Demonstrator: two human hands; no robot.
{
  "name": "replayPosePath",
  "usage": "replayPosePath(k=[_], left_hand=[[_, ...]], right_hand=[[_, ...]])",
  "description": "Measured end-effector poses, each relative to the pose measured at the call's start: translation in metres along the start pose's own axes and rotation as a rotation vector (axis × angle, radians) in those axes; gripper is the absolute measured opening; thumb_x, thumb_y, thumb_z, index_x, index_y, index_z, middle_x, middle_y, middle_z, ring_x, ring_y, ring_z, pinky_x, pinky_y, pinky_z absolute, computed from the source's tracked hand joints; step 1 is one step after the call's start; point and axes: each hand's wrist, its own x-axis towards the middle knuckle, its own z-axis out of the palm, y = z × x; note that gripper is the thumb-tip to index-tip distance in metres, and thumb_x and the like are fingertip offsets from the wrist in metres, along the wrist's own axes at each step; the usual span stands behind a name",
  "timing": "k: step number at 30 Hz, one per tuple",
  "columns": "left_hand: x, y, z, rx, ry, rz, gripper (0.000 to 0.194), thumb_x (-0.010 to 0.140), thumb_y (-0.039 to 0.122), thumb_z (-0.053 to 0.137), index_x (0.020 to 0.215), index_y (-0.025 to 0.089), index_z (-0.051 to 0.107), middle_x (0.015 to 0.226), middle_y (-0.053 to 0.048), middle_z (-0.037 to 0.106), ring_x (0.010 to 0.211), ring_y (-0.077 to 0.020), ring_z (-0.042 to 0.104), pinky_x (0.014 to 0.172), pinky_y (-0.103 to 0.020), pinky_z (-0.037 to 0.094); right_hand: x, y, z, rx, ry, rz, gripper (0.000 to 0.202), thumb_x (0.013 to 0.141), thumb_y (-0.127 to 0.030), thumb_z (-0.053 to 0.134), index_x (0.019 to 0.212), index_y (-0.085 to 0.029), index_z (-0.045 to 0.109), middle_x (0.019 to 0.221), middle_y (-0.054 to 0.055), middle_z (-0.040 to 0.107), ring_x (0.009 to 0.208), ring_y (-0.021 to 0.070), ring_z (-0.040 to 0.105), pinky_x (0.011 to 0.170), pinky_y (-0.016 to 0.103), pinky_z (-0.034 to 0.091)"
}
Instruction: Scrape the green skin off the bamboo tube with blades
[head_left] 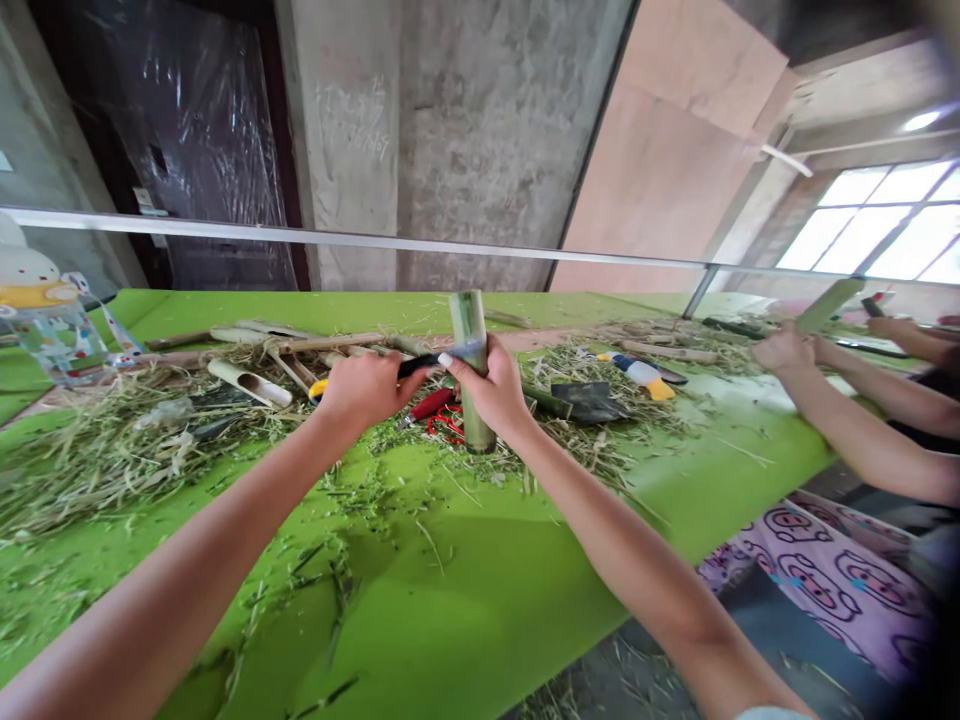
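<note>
Upright above the green table point(480, 590) stands a green bamboo piece point(477, 420), with my right hand point(496, 388) wrapped round its middle. My left hand point(365, 388) is closed on the black handle of a knife point(420, 366), whose blade lies across the bamboo. The right thumb rests at the blade, near the handle. Below the hands lie a red-handled tool point(431, 404) and some red cord point(447, 428). A cut bamboo tube point(251, 383) rests on shavings to the left.
Shavings point(97, 455) cover much of the table. A yellow-and-white-handled tool point(641, 373) and a dark flat blade point(592, 402) lie right. At the far left stands a clear cup point(64, 340). Other people's hands point(784, 350) hold bamboo at the right.
</note>
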Motion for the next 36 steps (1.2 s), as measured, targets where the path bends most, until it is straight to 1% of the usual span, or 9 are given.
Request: replayPosePath(k=[3, 8, 10, 14, 20, 24, 28, 32, 36], left_hand=[[0.015, -0.032, 0.008, -0.034, -0.095, -0.251, 0.065, 0.083, 0.057, 0.022, 0.094, 0.009, 0.065, 0.088, -0.022, 0.066, 0.08, -0.0338, 0.063, 0.061, -0.039, 0.046], [0.021, -0.075, -0.007, -0.062, 0.073, -0.419, 0.076, 0.083, 0.061, 0.01, 0.092, 0.009, 0.065, 0.084, -0.022, 0.065, 0.078, -0.0324, 0.062, 0.061, -0.039, 0.045], [0.016, -0.07, -0.022, -0.066, 0.14, -0.383, 0.077, 0.083, 0.061, 0.008, 0.093, 0.01, 0.064, 0.083, -0.02, 0.065, 0.076, -0.0301, 0.061, 0.059, -0.037, 0.044], [0.005, -0.033, -0.04, -0.033, 0.165, -0.154, 0.071, 0.084, 0.06, 0.011, 0.094, 0.013, 0.064, 0.077, -0.016, 0.064, 0.072, -0.0263, 0.061, 0.057, -0.034, 0.041], [-0.007, 0.007, -0.014, 0.085, -0.042, 0.232, 0.062, 0.084, 0.057, 0.02, 0.096, 0.015, 0.063, 0.078, -0.013, 0.067, 0.072, -0.0249, 0.063, 0.059, -0.033, 0.042], [-0.006, 0.008, -0.001, 0.059, -0.068, 0.2, 0.061, 0.084, 0.055, 0.021, 0.095, 0.013, 0.064, 0.079, -0.015, 0.067, 0.075, -0.028, 0.064, 0.061, -0.036, 0.044], [-0.006, 0.007, -0.006, 0.016, -0.046, 0.169, 0.06, 0.083, 0.056, 0.022, 0.093, 0.015, 0.064, 0.077, -0.014, 0.067, 0.073, -0.0279, 0.064, 0.06, -0.036, 0.044], [-0.007, 0.007, -0.01, 0.0, -0.036, 0.18, 0.057, 0.083, 0.055, 0.024, 0.091, 0.015, 0.064, 0.077, -0.014, 0.067, 0.072, -0.0279, 0.064, 0.058, -0.035, 0.044], [-0.009, 0.004, -0.006, -0.027, -0.055, 0.196, 0.056, 0.084, 0.052, 0.024, 0.092, 0.015, 0.064, 0.079, -0.015, 0.068, 0.073, -0.0279, 0.064, 0.06, -0.036, 0.045]], right_hand=[[-0.013, -0.012, 0.007, -0.033, -0.125, -0.112, 0.039, 0.066, -0.039, 0.066, 0.095, -0.02, 0.048, 0.077, 0.003, 0.059, 0.062, 0.015, 0.055, 0.054, 0.03, 0.045], [-0.008, 0.005, 0.007, 0.119, -0.269, 0.189, 0.047, 0.064, -0.042, 0.068, 0.097, -0.019, 0.044, 0.072, 0.001, 0.056, 0.052, 0.0134, 0.054, 0.046, 0.03, 0.046], [-0.001, 0.017, 0.003, 0.252, -0.227, 0.245, 0.048, 0.063, -0.042, 0.069, 0.096, -0.02, 0.043, 0.066, -0.002, 0.053, 0.049, 0.0119, 0.052, 0.046, 0.028, 0.046], [0.002, 0.024, 0.0, 0.493, -0.236, 0.333, 0.052, 0.058, -0.038, 0.073, 0.098, -0.023, 0.043, 0.065, -0.006, 0.054, 0.049, 0.0103, 0.052, 0.045, 0.025, 0.046], [0.0, 0.02, 0.005, 0.65, -0.256, 0.356, 0.052, 0.056, -0.035, 0.075, 0.097, -0.022, 0.046, 0.065, -0.005, 0.057, 0.046, 0.0096, 0.054, 0.044, 0.023, 0.047], [0.001, 0.022, 0.005, 0.613, -0.253, 0.375, 0.046, 0.057, -0.039, 0.075, 0.091, -0.02, 0.051, 0.058, -0.005, 0.057, 0.041, 0.0107, 0.053, 0.041, 0.025, 0.046], [0.0, 0.016, 0.004, 0.463, -0.241, 0.348, 0.036, 0.06, -0.046, 0.07, 0.076, -0.016, 0.056, 0.051, -0.003, 0.054, 0.042, 0.012, 0.052, 0.042, 0.026, 0.043], [0.001, 0.009, 0.002, 0.287, -0.172, 0.167, 0.033, 0.062, -0.044, 0.069, 0.074, -0.014, 0.059, 0.062, 0.001, 0.059, 0.058, 0.0136, 0.055, 0.054, 0.027, 0.044], [0.001, 0.009, 0.002, 0.289, -0.198, 0.129, 0.032, 0.064, -0.041, 0.068, 0.08, -0.015, 0.058, 0.074, 0.003, 0.063, 0.064, 0.0145, 0.056, 0.056, 0.027, 0.045]])
